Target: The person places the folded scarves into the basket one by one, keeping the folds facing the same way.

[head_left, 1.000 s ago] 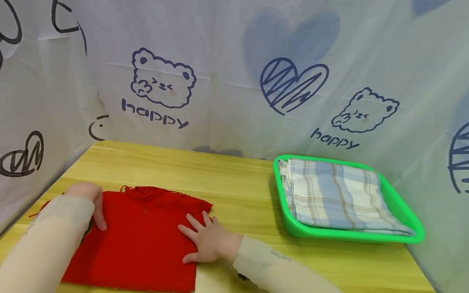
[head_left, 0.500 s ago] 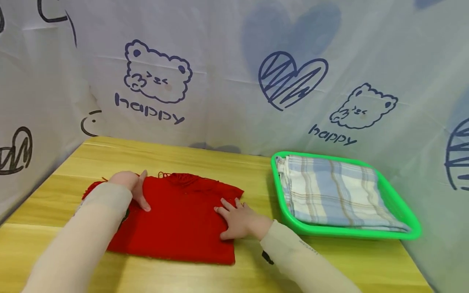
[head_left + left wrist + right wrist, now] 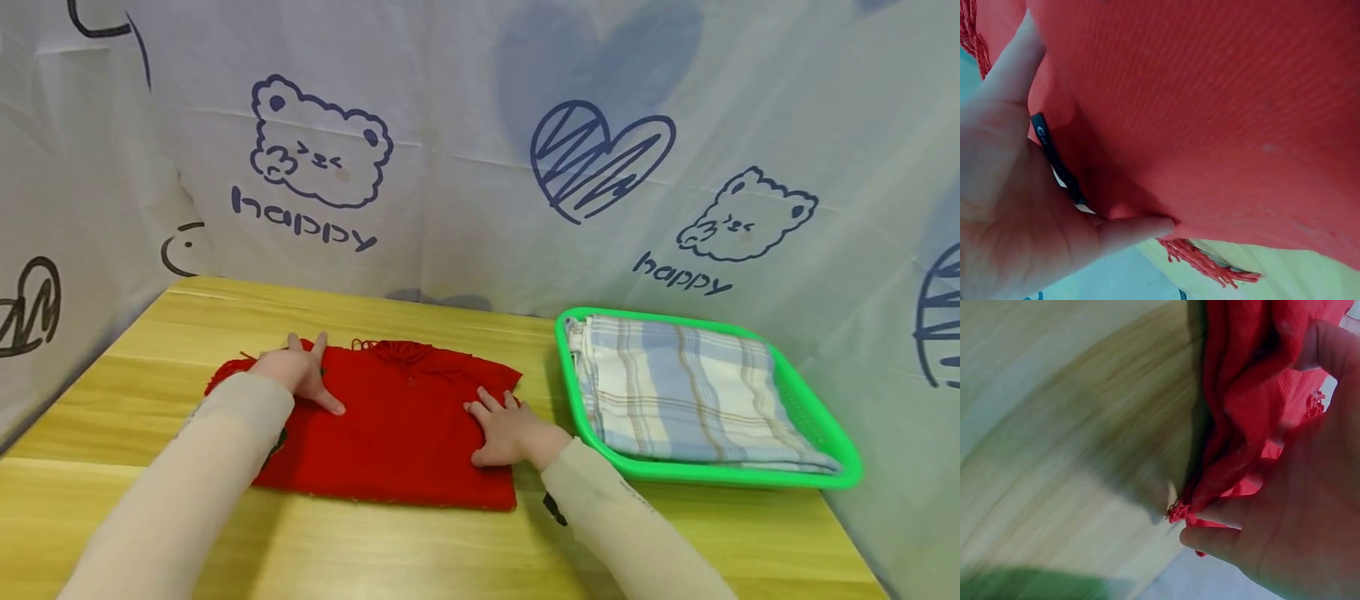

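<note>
A folded red scarf (image 3: 397, 442) with fringed ends lies flat on the table, left of the basket. My left hand (image 3: 300, 375) lies at its left side, thumb and fingers spread over the cloth. In the left wrist view a dark label (image 3: 1057, 159) shows on the scarf beside the palm. At the right edge my right hand (image 3: 512, 432) touches the cloth with spread fingers. The right wrist view shows the stacked folds of the scarf (image 3: 1235, 444) along that edge, and a small tuft of red fringe (image 3: 1177, 511) by the fingertips.
A green plastic basket (image 3: 573, 400) stands at the table's right side, holding a folded blue and white plaid cloth (image 3: 675, 392). The wooden table (image 3: 360, 550) meets a printed fabric backdrop (image 3: 465, 225) behind and at both sides.
The red scarf has slid right and away from me across the table, with both hands moving along on it. The head view has shifted slightly. The basket has stayed in place.
</note>
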`<control>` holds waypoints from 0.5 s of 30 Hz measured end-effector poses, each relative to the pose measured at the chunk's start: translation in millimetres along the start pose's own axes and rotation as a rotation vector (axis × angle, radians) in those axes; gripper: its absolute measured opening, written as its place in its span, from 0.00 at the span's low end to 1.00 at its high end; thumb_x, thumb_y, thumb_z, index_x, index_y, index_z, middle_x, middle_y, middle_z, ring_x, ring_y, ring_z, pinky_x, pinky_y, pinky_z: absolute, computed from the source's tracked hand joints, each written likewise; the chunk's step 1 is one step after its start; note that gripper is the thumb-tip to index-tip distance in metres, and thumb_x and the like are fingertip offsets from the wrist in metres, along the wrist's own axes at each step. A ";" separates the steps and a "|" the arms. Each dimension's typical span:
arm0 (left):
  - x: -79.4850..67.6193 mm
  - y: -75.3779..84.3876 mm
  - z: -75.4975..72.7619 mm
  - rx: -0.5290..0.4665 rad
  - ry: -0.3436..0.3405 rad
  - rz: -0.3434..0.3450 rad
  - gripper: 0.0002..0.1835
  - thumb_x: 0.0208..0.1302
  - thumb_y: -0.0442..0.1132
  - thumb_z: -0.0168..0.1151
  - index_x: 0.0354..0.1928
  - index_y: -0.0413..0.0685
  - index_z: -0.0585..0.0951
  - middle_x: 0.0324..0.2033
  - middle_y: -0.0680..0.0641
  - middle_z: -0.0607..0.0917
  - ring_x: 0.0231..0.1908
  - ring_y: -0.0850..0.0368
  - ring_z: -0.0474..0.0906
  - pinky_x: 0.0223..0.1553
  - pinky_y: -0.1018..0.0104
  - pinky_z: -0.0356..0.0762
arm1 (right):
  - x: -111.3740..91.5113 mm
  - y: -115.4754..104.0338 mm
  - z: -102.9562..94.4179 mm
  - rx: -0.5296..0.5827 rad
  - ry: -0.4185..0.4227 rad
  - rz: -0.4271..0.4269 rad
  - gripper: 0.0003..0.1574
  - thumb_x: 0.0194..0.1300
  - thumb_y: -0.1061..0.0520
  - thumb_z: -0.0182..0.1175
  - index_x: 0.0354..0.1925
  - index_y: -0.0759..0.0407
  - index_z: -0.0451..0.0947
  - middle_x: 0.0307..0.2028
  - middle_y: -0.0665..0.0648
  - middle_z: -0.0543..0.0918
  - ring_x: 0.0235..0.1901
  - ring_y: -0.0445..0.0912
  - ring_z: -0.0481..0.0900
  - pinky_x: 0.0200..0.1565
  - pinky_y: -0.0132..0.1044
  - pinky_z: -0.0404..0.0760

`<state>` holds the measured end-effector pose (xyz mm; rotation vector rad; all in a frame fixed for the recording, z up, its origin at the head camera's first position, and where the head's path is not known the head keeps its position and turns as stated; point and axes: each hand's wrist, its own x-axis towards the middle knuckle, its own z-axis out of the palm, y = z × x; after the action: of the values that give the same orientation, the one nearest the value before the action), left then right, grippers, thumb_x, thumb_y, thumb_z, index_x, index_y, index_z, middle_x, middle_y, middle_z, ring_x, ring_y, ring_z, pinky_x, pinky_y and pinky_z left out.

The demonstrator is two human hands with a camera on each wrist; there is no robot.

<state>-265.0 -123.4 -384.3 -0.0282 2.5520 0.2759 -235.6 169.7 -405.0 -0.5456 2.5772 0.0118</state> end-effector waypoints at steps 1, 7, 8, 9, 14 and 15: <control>0.4 1.2 -0.1 0.012 0.007 -0.002 0.67 0.46 0.62 0.69 0.71 0.34 0.34 0.66 0.19 0.34 0.60 0.13 0.43 0.59 0.31 0.58 | 0.0 0.1 -0.3 0.005 -0.003 0.000 0.47 0.58 0.45 0.57 0.72 0.47 0.52 0.74 0.55 0.45 0.71 0.65 0.45 0.69 0.58 0.50; -0.4 10.7 -3.6 0.075 0.027 -0.013 0.66 0.47 0.60 0.69 0.71 0.32 0.36 0.66 0.19 0.36 0.58 0.10 0.43 0.54 0.29 0.63 | -0.1 1.3 1.6 0.009 0.002 -0.005 0.47 0.59 0.44 0.58 0.72 0.47 0.52 0.74 0.54 0.45 0.71 0.64 0.44 0.69 0.59 0.49; -0.8 11.4 -3.8 0.082 0.024 -0.016 0.66 0.47 0.60 0.69 0.71 0.32 0.36 0.66 0.18 0.37 0.59 0.10 0.44 0.55 0.30 0.63 | 0.1 1.5 2.0 0.009 0.002 -0.005 0.47 0.59 0.44 0.58 0.72 0.46 0.52 0.74 0.54 0.45 0.71 0.64 0.44 0.69 0.59 0.49; -1.4 12.0 -4.0 0.074 0.022 -0.025 0.66 0.47 0.60 0.69 0.71 0.32 0.36 0.66 0.19 0.37 0.59 0.11 0.43 0.55 0.30 0.62 | 0.2 1.6 2.3 0.010 0.004 -0.006 0.46 0.59 0.44 0.58 0.72 0.46 0.52 0.74 0.54 0.45 0.71 0.64 0.44 0.69 0.59 0.49; -3.7 14.8 -3.3 0.074 0.051 -0.083 0.66 0.43 0.60 0.71 0.71 0.34 0.39 0.66 0.19 0.38 0.60 0.12 0.40 0.57 0.26 0.55 | 1.1 1.1 2.5 -0.005 0.005 -0.006 0.47 0.59 0.44 0.58 0.72 0.46 0.51 0.74 0.55 0.46 0.71 0.65 0.45 0.68 0.59 0.49; -3.6 17.1 -3.4 0.089 0.068 -0.101 0.67 0.42 0.60 0.71 0.71 0.35 0.40 0.66 0.19 0.37 0.60 0.12 0.39 0.57 0.25 0.54 | 1.2 0.8 2.4 -0.010 0.004 -0.005 0.47 0.58 0.44 0.58 0.72 0.46 0.51 0.74 0.55 0.46 0.71 0.65 0.45 0.68 0.59 0.50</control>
<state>-265.1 -107.5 -376.3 -0.1340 2.6182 0.1240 -235.7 170.3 -407.7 -0.5558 2.5809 0.0223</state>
